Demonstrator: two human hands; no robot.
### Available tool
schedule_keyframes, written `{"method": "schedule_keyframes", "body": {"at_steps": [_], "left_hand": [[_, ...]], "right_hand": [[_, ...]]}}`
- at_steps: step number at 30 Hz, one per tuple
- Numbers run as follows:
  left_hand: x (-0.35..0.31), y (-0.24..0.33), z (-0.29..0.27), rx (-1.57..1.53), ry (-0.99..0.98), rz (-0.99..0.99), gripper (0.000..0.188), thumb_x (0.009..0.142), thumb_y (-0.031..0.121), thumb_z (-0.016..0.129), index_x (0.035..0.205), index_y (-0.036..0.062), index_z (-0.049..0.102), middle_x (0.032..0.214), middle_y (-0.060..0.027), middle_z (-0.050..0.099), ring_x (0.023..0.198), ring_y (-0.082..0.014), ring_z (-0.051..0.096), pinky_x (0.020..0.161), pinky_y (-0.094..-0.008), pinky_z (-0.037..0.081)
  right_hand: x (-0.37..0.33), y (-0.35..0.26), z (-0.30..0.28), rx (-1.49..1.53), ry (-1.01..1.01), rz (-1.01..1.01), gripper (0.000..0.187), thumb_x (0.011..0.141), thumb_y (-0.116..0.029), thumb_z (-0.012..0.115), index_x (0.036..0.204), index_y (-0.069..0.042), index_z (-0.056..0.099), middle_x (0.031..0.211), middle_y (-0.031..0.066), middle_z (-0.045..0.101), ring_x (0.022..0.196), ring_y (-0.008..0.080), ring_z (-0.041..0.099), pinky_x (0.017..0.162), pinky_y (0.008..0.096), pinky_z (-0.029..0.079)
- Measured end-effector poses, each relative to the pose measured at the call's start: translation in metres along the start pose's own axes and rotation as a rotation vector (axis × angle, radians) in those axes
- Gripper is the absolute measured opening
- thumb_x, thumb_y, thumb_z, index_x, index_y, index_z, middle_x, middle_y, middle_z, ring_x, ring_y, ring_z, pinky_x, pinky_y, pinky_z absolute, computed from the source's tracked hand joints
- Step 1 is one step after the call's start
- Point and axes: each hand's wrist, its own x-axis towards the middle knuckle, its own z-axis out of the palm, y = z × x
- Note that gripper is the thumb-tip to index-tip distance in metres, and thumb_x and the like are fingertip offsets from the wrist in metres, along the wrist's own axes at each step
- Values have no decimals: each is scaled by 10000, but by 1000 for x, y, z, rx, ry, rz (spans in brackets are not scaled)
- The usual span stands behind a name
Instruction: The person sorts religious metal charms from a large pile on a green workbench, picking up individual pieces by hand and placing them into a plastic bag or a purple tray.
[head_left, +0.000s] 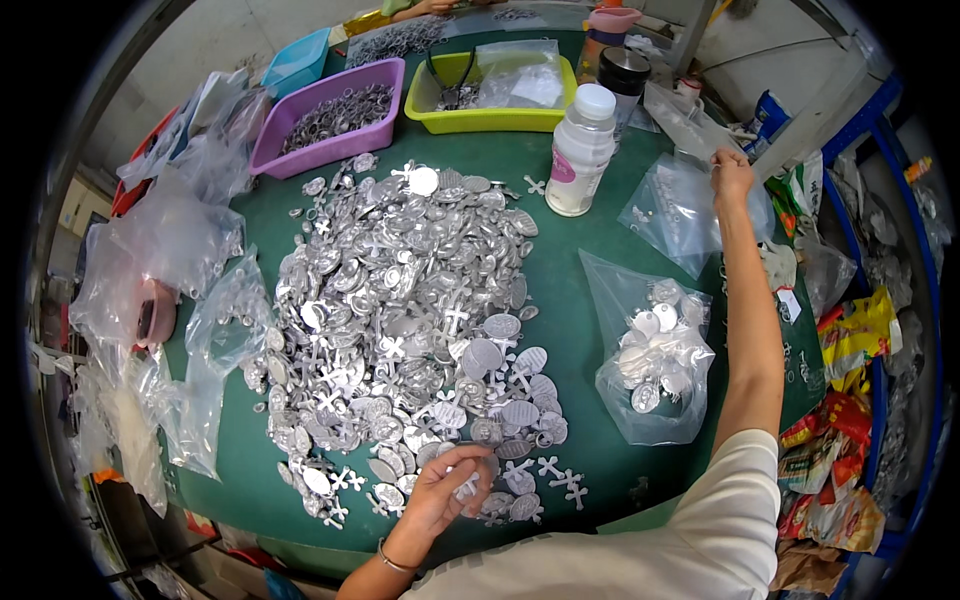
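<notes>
A broad heap of silver oval medals and cross pendants (pixel 400 270) covers the middle of the green table. At its near edge, my left hand (pixel 440 495) is closed with a small silver cross pendant (pixel 467 487) between the fingers. My right hand (pixel 733 178) reaches far right, its fingers pinched at the lower edge of a clear plastic bag (pixel 688 118). Below that hand lie flat clear bags (pixel 670 215). Closer to me, left of my right forearm, a clear bag (pixel 655 360) contains several silver oval medals.
A purple basin (pixel 262 150) of small metal parts and a yellow-green basin (pixel 490 121) stand at the back. A white bottle (pixel 580 150) and a dark-lidded jar (pixel 624 72) are right of them. Plastic bags (pixel 180 240) crowd the left; a blue rack (pixel 880 180) stands right.
</notes>
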Motion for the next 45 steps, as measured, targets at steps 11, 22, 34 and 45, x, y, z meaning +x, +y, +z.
{"method": "schedule_keyframes", "body": {"at_steps": [11,22,34,45], "left_hand": [[-1,-1,-2,-20,13,17,239,906,110,433,1086,-24,517,722,-113,533,525,-165,503,402,-232,408],[-1,-2,-4,-13,-9,41,240,911,108,422,1089,-28,509,720,-119,530,528,-168,500,398,-236,407],[0,-1,-2,15,5,29,237,915,97,404,1093,-27,501,706,-129,519,523,-179,497,398,-240,403],[0,-3,-3,-30,11,29,236,911,65,409,1102,-41,499,736,-129,532,530,-178,495,413,-243,388]], "right_hand": [[-23,-14,25,-76,-282,208,291,839,-121,492,1108,-29,553,840,85,651,405,57,318,359,225,239],[-9,26,33,-969,-178,-357,324,800,-142,511,1121,-104,535,864,78,658,839,290,609,731,372,459],[-16,25,34,-813,220,-673,440,796,-166,543,1201,-73,399,925,95,647,806,328,601,695,411,456],[-3,30,43,-1497,-64,-628,231,827,-115,419,963,-65,600,917,151,623,800,340,610,680,419,490]]}}
